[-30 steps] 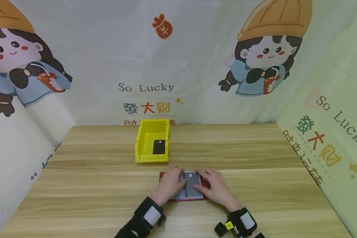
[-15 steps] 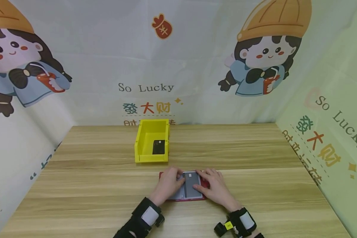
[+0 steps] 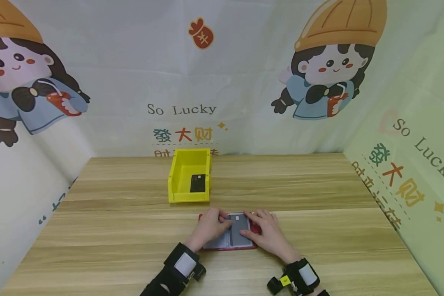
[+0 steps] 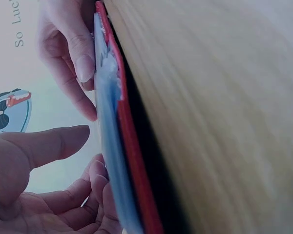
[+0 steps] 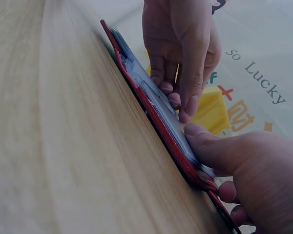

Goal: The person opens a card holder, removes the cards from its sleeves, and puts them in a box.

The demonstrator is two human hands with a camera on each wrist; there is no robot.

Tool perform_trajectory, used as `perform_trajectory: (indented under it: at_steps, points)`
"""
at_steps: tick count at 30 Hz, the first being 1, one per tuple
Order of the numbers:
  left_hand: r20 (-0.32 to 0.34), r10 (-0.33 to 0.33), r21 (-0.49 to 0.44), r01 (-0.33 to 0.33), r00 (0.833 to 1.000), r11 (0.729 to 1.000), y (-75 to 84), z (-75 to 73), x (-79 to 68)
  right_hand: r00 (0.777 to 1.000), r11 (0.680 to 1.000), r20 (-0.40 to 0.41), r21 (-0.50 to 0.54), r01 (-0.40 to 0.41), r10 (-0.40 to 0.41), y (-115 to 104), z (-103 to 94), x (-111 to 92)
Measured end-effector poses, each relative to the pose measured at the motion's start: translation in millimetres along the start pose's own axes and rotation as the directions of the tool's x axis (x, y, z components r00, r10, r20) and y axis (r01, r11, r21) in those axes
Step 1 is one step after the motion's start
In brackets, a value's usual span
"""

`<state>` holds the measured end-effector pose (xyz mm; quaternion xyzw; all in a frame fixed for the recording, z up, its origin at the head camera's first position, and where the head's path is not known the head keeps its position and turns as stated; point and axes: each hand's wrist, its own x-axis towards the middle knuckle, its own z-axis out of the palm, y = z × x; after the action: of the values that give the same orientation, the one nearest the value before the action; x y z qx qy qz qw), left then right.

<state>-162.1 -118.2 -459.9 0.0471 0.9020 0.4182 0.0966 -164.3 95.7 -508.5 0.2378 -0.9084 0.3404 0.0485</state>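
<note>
A red card holder (image 3: 257,227) lies spread on the table, its clear plastic sleeves (image 3: 216,242) facing up. In the right-hand sleeve sits a grey card (image 3: 239,232) with a small pale chip. My left hand (image 3: 206,228) is over the left page; its bent fingertips touch the sleeves, while the thumb stays apart from them in the left wrist view. My right hand (image 3: 268,234) rests on the right side, its thumb (image 5: 200,136) on the sleeve and its other fingertips along the cover's far right part. What lies under the left fingers is partly hidden.
A yellow bin (image 3: 188,196) stands behind the holder, with a black card (image 3: 197,183) lying in it. The wooden table (image 3: 311,193) ends at printed cloth walls at the back and sides.
My left hand has shifted slightly to the left and away, showing more of the left sleeve. The right hand, the grey card and the bin keep their places.
</note>
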Motion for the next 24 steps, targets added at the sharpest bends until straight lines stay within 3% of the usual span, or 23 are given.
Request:
perform_trajectory:
  at_steps: [24]
  points:
    - [0.029,-0.039,-0.003,0.040,0.999,0.999,2.2,-4.4,5.5,1.000,1.000,-0.020,-0.021,-0.003,0.002,1.8,2.5,-0.3]
